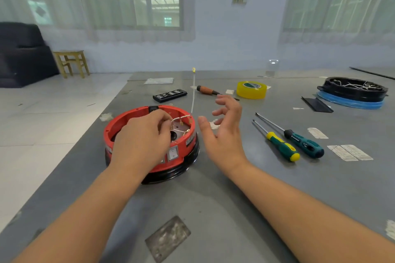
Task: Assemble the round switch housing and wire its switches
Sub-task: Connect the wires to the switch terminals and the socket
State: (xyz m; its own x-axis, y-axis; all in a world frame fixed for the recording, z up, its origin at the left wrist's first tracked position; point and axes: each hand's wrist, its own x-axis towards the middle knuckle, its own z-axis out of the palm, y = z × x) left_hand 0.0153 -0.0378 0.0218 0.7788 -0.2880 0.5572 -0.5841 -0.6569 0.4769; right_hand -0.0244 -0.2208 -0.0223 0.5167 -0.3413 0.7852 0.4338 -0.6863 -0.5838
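Seen from the head camera, a left hand (pixel 141 141) pinches a white wire (pixel 181 117) inside the red round housing (pixel 183 134) at the table's (pixel 213 209) near left, while the right hand (pixel 222 132) hovers just beside it, fingers spread and empty; two screwdrivers (pixel 299 143) lie to the right

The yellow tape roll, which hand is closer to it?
Right. The right hand hovers open above the table, its fingertips just short of the yellow tape roll. The left hand is farther away, over the red housing, pinching a white wire.
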